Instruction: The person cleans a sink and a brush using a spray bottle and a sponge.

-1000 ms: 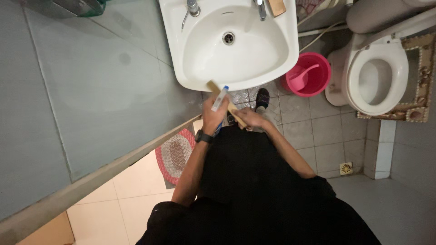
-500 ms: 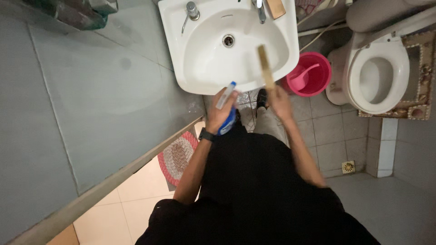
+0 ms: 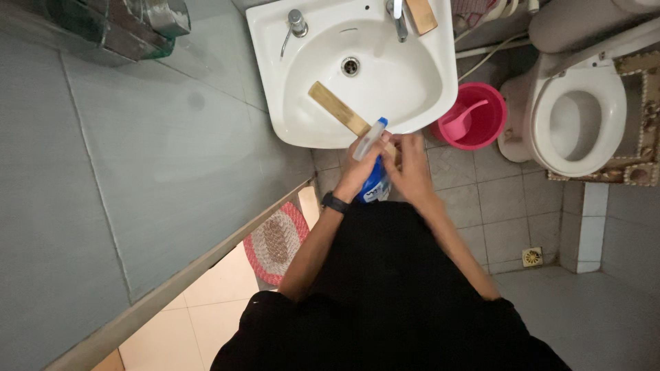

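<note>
My left hand grips a blue spray bottle with a pale trigger head, held just in front of the white sink. My right hand is beside it, holding the near end of a long wooden stick and touching the bottle. The stick slants up and left over the sink basin, toward the drain. A dark watch sits on my left wrist.
A tap and a second tap with a wooden block stand on the sink's back rim. A pink bucket with a pink scoop sits right of the sink, then a white toilet. A round woven mat lies by the doorway.
The stick swung from upright over the sink's right side to slanting left across the basin. My right hand moved in against the bottle. The bottle rose a little toward the sink.
</note>
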